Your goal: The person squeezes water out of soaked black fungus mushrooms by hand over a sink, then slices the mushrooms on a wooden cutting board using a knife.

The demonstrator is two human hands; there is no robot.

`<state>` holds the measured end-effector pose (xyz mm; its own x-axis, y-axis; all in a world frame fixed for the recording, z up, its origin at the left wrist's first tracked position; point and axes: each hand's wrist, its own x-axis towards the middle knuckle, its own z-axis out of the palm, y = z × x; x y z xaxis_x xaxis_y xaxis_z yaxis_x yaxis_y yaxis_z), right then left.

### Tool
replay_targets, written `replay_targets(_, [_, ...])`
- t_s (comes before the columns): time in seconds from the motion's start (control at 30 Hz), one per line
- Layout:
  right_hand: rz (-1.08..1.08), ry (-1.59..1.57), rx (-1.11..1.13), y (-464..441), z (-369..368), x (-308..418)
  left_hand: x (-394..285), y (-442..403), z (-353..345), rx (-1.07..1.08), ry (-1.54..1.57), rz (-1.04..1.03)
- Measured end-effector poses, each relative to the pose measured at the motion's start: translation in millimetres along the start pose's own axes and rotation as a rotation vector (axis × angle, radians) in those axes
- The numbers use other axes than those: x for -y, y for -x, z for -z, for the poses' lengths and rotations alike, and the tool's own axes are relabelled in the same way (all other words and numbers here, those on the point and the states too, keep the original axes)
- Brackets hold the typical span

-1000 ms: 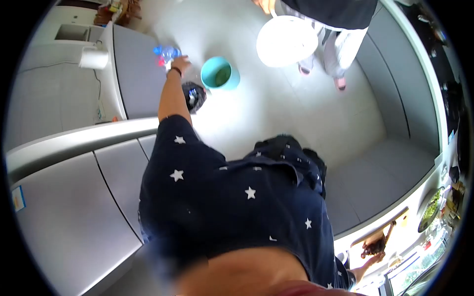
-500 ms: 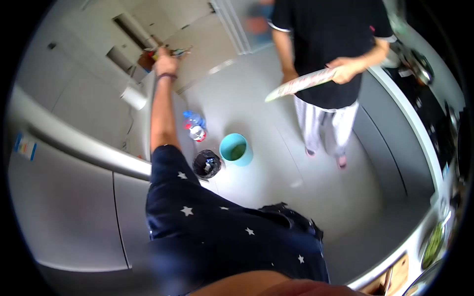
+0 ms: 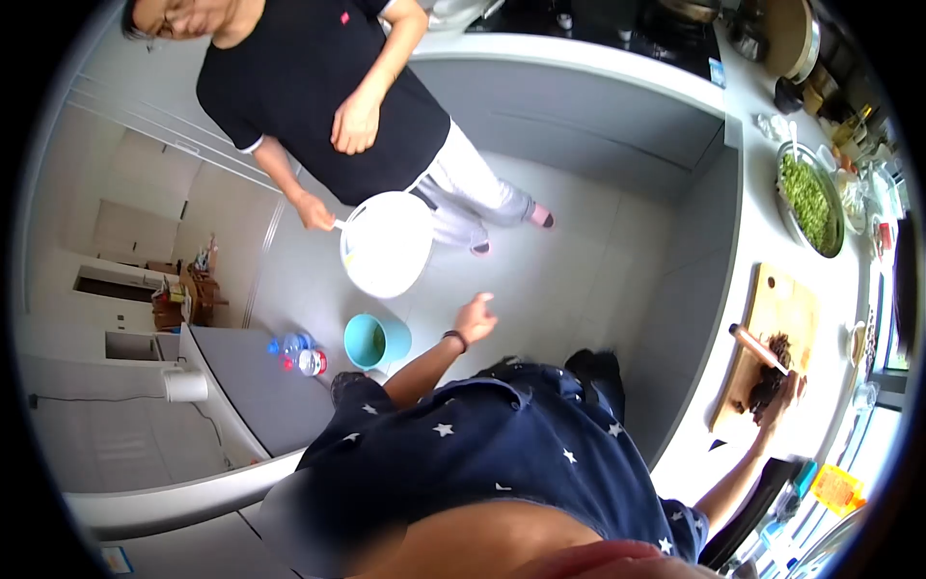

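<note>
My left hand [image 3: 475, 320] hangs over the floor with its fingers loosely apart, holding nothing. Its nearest object is a turquoise bin [image 3: 378, 341] standing below and to the left. On the right-hand counter, my right hand [image 3: 779, 398] bends its fingers over dark food [image 3: 767, 388], partly chopped, at the edge of a wooden cutting board [image 3: 783, 289]. A knife [image 3: 752, 340] lies across the board, its brown handle pointing away from my right hand and its blade close to my fingers. Exactly what the fingertips touch is partly hidden.
Another person [image 3: 328, 87] stands opposite, holding a white round fan-like disc [image 3: 389, 244] by its handle. A bowl of chopped greens [image 3: 810, 205] is on the counter beyond the board. Plastic bottles [image 3: 297, 353] stand by the bin. A stove [image 3: 617, 29] is at the back.
My view has swung right, bringing the board and my right hand into sight. My outstretched left arm has come down. The other person now holds the disc lowered, in one hand instead of two.
</note>
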<state>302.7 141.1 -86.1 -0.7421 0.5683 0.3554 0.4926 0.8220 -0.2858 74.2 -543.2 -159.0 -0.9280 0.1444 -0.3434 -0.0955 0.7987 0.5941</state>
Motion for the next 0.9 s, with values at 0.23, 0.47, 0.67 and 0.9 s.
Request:
replay_targets(0.23, [-0.069,-0.049,0.094,-4.4,12.5,30.7,-164.6,-76.9,45.1,-0.049,0.200,-0.451])
replay_targets(0.47, [-0.061,0.027,0.077,-1.3,-0.8,12.2,89.6,-9.0,13.7,0.028,-0.199,0.035])
replay_targets(0.67, [-0.045,-0.034,0.054,-9.3,-22.5,-39.3,263.6,107.9,261.0,-0.505,-0.415,0.902])
replay_targets(0.9, [0.015,0.022,0.009,-17.8,-15.0,-19.1,181.2,174.9,422.6,-1.345,-0.266,0.619])
